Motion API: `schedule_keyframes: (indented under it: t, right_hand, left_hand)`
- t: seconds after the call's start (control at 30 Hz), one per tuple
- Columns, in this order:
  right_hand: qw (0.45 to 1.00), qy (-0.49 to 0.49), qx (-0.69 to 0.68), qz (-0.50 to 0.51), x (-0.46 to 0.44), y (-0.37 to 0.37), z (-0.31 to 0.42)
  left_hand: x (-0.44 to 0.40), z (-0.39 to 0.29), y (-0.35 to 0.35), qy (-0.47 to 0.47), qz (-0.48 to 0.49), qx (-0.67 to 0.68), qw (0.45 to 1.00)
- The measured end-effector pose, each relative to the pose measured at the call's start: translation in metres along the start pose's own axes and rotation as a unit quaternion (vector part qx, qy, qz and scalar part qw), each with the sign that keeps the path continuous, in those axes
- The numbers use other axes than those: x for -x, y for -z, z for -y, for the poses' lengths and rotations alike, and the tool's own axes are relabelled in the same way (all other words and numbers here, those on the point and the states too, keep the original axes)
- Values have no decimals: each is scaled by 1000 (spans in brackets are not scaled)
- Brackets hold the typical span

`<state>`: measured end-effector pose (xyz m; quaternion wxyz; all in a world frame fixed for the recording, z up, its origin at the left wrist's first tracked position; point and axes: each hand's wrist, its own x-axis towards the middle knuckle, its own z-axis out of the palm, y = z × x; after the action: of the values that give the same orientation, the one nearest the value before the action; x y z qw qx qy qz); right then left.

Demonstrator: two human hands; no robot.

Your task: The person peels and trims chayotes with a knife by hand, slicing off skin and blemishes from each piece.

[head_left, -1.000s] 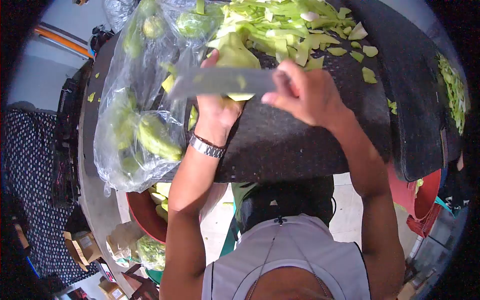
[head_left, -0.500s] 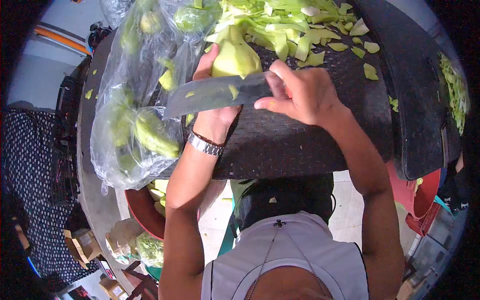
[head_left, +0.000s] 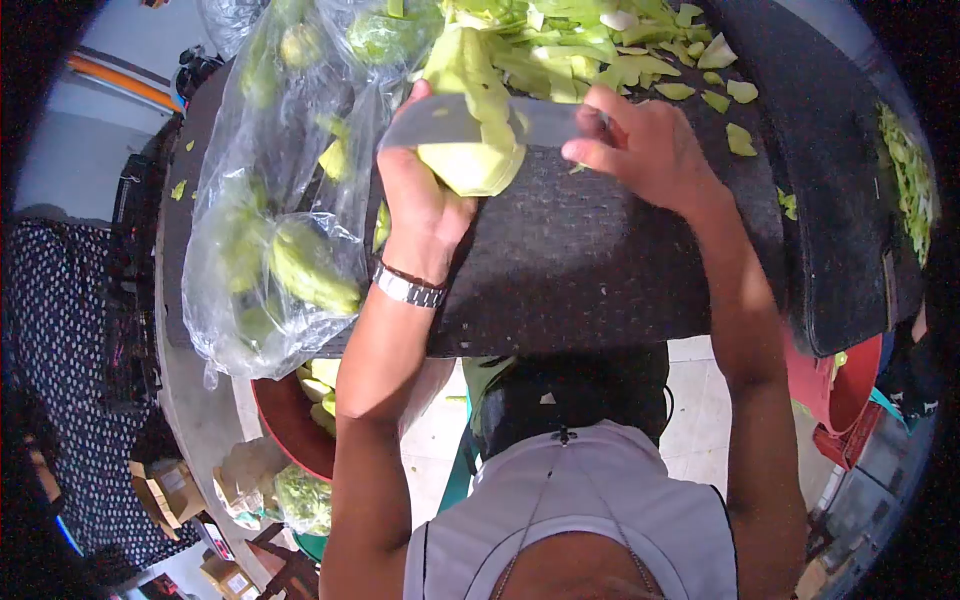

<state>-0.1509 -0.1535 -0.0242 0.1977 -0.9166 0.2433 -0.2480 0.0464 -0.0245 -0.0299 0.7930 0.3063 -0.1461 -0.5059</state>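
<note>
My left hand (head_left: 425,195) is wrapped round the left side of a pale green peeled fruit (head_left: 470,170) over the dark table. A wide knife blade (head_left: 555,122), blurred by motion, lies across the fruit, with a strip of peel beside it. The knife's handle end is in my right hand (head_left: 645,145), with the fingers closed on it. Green peelings (head_left: 580,50) are heaped just beyond the fruit. Left of my left hand is a clear plastic bag (head_left: 220,290) with several green fruits in it.
The dark woven table (head_left: 590,260) extends in front of my body. A red tub (head_left: 280,415) with pale pieces stands below its left edge, and another red container (head_left: 850,395) at the right. A dark mat (head_left: 840,240) covers the right side.
The knife and my right hand have moved away from my body and to the right. More of the fruit's near end now shows below the blade, and a peel strip now hangs along it.
</note>
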Motion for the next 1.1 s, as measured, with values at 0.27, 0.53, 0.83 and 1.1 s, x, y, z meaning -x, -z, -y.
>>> schedule_keyframes:
  t: [0.27,0.53,0.83,1.1]
  right_hand:
    - [997,-65,7,32,-3,4,1]
    - [912,-365,-164,91,-10,11,-28]
    - [996,-35,-66,55,6,-4,34]
    - [1000,3,-23,-16,2,-7,11]
  left_hand:
    - [3,8,10,-10,2,-40,999]
    - [-2,0,0,53,31,7,998]
    - [-4,10,5,25,-9,-19,999]
    - [6,17,-3,7,-30,-57,998]
